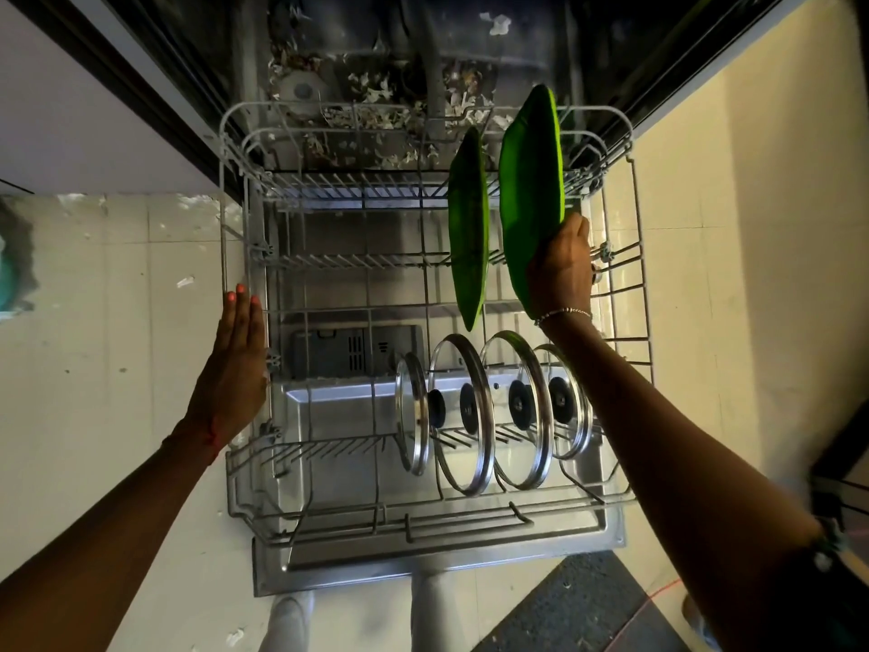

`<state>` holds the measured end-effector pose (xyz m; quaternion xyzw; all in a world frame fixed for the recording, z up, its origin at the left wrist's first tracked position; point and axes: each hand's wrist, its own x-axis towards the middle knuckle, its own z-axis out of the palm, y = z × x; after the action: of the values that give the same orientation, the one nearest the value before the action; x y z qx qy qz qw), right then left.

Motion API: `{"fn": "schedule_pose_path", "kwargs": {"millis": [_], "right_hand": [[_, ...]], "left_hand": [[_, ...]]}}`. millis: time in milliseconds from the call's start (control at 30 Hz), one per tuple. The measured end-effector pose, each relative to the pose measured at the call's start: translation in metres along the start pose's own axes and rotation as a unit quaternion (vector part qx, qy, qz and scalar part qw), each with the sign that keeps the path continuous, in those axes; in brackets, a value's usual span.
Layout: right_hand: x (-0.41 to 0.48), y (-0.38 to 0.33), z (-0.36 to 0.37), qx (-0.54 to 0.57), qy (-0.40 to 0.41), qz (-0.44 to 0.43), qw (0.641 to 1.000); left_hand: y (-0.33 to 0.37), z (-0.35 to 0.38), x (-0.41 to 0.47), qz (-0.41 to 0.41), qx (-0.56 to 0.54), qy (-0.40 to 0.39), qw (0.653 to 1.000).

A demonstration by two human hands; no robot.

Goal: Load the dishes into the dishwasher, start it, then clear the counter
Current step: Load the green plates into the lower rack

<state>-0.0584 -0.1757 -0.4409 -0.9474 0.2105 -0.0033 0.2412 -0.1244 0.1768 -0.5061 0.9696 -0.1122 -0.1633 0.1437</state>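
Observation:
The dishwasher's lower wire rack is pulled out over the open door. Several glass pot lids with steel rims and black knobs stand on edge along the rack's near right side. Beyond them a green plate stands upright in the tines. My right hand grips the lower edge of a second green plate, held upright just right of the first. My left hand lies flat, fingers straight, against the rack's left rim and holds nothing.
The dark dishwasher tub at the top has pale debris on its floor. Pale tiled floor lies to the left, a cream wall panel to the right. A dark mat sits at the lower right.

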Motion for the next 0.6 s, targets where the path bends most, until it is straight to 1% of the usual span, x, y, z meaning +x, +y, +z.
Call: {"fn": "schedule_pose_path", "kwargs": {"millis": [100,233,500,600], "right_hand": [[0.0,0.003,0.009,-0.028,-0.01,-0.021,0.999],[-0.001,0.001,0.02,-0.042,-0.024,-0.029,0.998],[0.008,-0.003,0.034,-0.046,-0.06,-0.013,0.997],[0.01,-0.003,0.039,-0.034,-0.07,-0.001,0.997]], "left_hand": [[0.001,0.0,0.0,0.003,0.006,-0.002,1.0],[0.003,-0.001,0.0,-0.003,0.002,-0.001,1.0],[-0.002,0.002,0.001,0.004,-0.002,0.009,1.0],[0.0,0.002,-0.001,-0.005,-0.012,0.013,1.0]]}}
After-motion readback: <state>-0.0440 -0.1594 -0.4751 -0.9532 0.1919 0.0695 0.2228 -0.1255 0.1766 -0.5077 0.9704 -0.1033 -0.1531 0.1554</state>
